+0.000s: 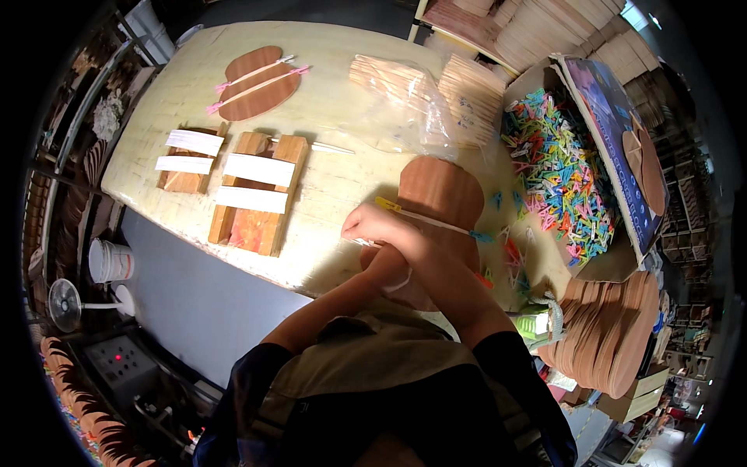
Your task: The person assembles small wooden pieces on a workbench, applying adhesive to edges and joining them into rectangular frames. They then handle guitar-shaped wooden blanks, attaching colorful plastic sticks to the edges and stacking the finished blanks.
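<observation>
A brown, waisted wooden board (441, 187) lies in front of me on the table, partly under my arms. Across it runs a thin pale stick (436, 223), with a yellow clothespin (388, 205) at its left end and a blue clothespin (480, 235) at its right. Lower on the board's right edge sits an orange-red clothespin (485, 278). My forearms cross. My right hand (372, 223) is closed at the board's left edge; something small and whitish shows beneath it, too small to name. Below it is my left hand (386, 268), its fingers mostly hidden by my right wrist.
To the right stands a box (554, 70) heaped with colourful clothespins (556, 179). Bundled sticks (471, 97) lie at the back in clear plastic. Wooden blocks (280, 198) with white strips and another clipped board (261, 86) are left. Stacked boards (615, 331) stand at lower right.
</observation>
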Tool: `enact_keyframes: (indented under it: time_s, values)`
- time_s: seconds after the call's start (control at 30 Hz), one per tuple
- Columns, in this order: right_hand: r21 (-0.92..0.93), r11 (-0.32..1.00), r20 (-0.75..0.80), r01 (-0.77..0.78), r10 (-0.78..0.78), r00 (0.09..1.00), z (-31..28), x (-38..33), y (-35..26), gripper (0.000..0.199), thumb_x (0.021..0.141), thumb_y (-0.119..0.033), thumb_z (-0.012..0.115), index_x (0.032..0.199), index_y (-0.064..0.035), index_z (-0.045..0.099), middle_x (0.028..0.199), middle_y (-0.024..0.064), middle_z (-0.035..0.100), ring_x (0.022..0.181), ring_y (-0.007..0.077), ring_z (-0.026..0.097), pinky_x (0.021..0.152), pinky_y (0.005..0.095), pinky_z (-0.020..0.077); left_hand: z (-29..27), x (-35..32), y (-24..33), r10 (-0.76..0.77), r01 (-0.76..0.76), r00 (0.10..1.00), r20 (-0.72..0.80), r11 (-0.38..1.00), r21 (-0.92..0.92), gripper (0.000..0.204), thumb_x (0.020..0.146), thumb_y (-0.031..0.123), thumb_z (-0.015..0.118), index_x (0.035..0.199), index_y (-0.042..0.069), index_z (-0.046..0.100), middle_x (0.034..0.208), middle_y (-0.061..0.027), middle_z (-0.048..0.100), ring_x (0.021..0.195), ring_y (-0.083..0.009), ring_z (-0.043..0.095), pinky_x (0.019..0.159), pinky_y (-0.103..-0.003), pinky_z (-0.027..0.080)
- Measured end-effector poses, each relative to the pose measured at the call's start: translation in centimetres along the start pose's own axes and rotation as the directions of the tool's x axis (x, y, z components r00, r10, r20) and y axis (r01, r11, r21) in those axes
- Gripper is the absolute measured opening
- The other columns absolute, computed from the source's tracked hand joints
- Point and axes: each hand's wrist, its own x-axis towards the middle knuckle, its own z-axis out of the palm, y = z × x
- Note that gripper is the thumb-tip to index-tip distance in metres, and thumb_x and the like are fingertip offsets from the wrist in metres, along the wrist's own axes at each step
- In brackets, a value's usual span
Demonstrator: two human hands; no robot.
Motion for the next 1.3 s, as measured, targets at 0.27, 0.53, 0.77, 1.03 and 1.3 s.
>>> enact_keyframes:
  time_s: [0.27, 0.53, 0.77, 1.03, 1.3]
  values:
    - [-0.041, 0.958, -0.528, 0.284, -0.262, 0.808, -3.7, -7.9, 0.1, 0.04, 0.084, -0.016, 0.069, 0.12, -0.0018, 0.06, 0.095, 0.0139, 0.069, 0.08, 0.0201, 0.065, 0.07, 0.0315, 0.0519, -3.6, -1.5, 3.1, 0.082, -0.067, 0.987, -0.142, 0.992, 0.107, 0.022, 0.083, 0.006, 0.051, 0.103, 0.005, 0.061, 0.113, -0.0178, 0.057, 0.105, -0.0327, 0.056, 0.093, -0.04, 0.045]
    - [0.441, 0.839, -0.867, 0.319, 0.307, 0.393, -5.1, -21.9, 4.5, 0.026, 0.092, -0.017, 0.058, 0.111, -0.0014, 0.065, 0.083, 0.0009, 0.064, 0.059, 0.0048, 0.043, 0.052, 0.0195, 0.0342, -2.8, -9.8, 0.6, -0.68, 0.501, 0.724, 0.113, 0.406, -0.764, 0.023, 0.084, 0.006, 0.066, 0.105, 0.001, 0.06, 0.104, -0.0095, 0.062, 0.092, -0.0168, 0.059, 0.078, -0.031, 0.051]
    - [0.422, 0.652, -0.906, 0.63, 0.279, 0.318, -2.6, -31.9, 8.2, 0.028, 0.096, -0.017, 0.054, 0.118, -0.0006, 0.058, 0.09, 0.0034, 0.064, 0.064, 0.0043, 0.048, 0.056, 0.0183, 0.0375, -11.8, -10.6, -2.3, -0.605, 0.204, 0.784, 0.141, 0.037, -0.978, 0.026, 0.087, 0.001, 0.059, 0.113, 0.001, 0.057, 0.1, -0.0075, 0.064, 0.089, -0.0165, 0.063, 0.075, -0.031, 0.055]
    - [0.394, 0.662, -0.903, 0.638, 0.41, 0.132, 2.3, -34.2, 8.7, 0.026, 0.094, -0.024, 0.061, 0.115, -0.0083, 0.061, 0.084, -0.0023, 0.067, 0.064, 0.004, 0.052, 0.057, 0.0182, 0.0382, -33.9, 2.3, -18.7, -0.778, -0.173, 0.359, -0.515, 0.487, -0.856, 0.012, 0.093, 0.001, 0.047, 0.105, 0.001, 0.052, 0.091, -0.011, 0.062, 0.075, -0.0223, 0.065, 0.064, -0.034, 0.061]
    - [0.398, 0.694, -0.784, 0.6, 0.597, -0.17, 5.2, -38.5, 8.3, 0.023, 0.094, -0.015, 0.058, 0.11, 0.0001, 0.064, 0.079, 0.0046, 0.064, 0.058, 0.0107, 0.054, 0.048, 0.023, 0.0407, -42.6, 7.8, -45.0, -0.706, -0.104, 0.414, -0.575, 0.591, -0.8, 0.037, 0.094, 0.041, 0.047, 0.109, 0.008, 0.055, 0.087, -0.0108, 0.061, 0.071, -0.0286, 0.062, 0.058, -0.043, 0.055]
